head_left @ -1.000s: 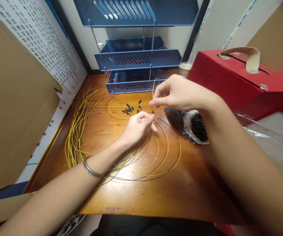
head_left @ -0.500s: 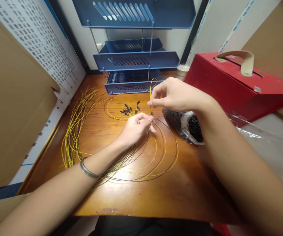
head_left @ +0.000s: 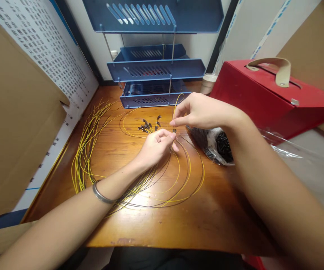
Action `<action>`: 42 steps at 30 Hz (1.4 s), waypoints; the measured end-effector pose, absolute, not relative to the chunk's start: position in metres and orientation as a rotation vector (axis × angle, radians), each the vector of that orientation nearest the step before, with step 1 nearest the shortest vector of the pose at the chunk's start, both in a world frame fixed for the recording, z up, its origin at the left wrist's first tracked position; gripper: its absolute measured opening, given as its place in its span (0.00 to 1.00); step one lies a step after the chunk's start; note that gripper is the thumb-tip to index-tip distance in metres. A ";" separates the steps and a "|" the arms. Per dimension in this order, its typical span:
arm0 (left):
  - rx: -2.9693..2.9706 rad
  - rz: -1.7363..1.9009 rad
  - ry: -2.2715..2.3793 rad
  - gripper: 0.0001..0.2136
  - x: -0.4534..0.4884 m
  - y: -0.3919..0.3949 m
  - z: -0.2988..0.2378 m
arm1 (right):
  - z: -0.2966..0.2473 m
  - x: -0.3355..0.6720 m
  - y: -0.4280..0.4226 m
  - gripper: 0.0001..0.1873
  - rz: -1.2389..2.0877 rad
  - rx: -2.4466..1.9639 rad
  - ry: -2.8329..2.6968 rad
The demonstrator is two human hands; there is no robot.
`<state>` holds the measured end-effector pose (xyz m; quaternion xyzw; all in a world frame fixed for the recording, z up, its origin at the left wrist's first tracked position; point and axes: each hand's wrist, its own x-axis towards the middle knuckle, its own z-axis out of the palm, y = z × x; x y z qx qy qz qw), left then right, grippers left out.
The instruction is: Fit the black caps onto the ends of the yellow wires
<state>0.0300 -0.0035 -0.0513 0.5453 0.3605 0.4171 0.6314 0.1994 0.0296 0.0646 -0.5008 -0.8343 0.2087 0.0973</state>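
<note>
From my remote seat, I have the wires (head_left: 79,168) on the table (head_left: 221,221), spread left and passing under the left forearm. The tray rack (head_left: 156,101) stands behind both the left hand (head_left: 156,148) and the right hand (head_left: 204,111). A cup (head_left: 207,85) sits between the rack and the box (head_left: 240,90) at right; the bag (head_left: 200,142) lies before that box, partly behind the right forearm.

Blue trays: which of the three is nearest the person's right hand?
The bottom tray, lowest in the stack, just beyond the right hand. The middle tray and top tray sit higher up.
</note>
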 end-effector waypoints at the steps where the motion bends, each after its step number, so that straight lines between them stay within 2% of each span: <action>1: 1.250 0.954 0.825 0.17 0.030 -0.003 -0.051 | 0.065 0.199 0.029 0.11 0.628 -1.472 -2.479; 7: 1.251 0.951 0.837 0.17 0.030 -0.004 -0.051 | 0.063 0.198 0.029 0.09 0.563 -1.445 -2.444; 19: 1.243 0.972 0.829 0.14 0.030 -0.004 -0.050 | 0.064 0.197 0.026 0.12 0.510 -1.386 -2.255; 28: 1.278 0.938 0.867 0.11 0.030 -0.005 -0.046 | 0.063 0.199 0.032 0.09 0.644 -1.389 -2.491; 35: 1.271 0.918 0.870 0.11 0.030 -0.006 -0.044 | 0.063 0.198 0.030 0.15 0.520 -1.404 -2.408; 42: 1.274 0.909 0.906 0.13 0.030 -0.007 -0.044 | 0.076 0.197 0.020 0.08 0.475 -1.448 -2.235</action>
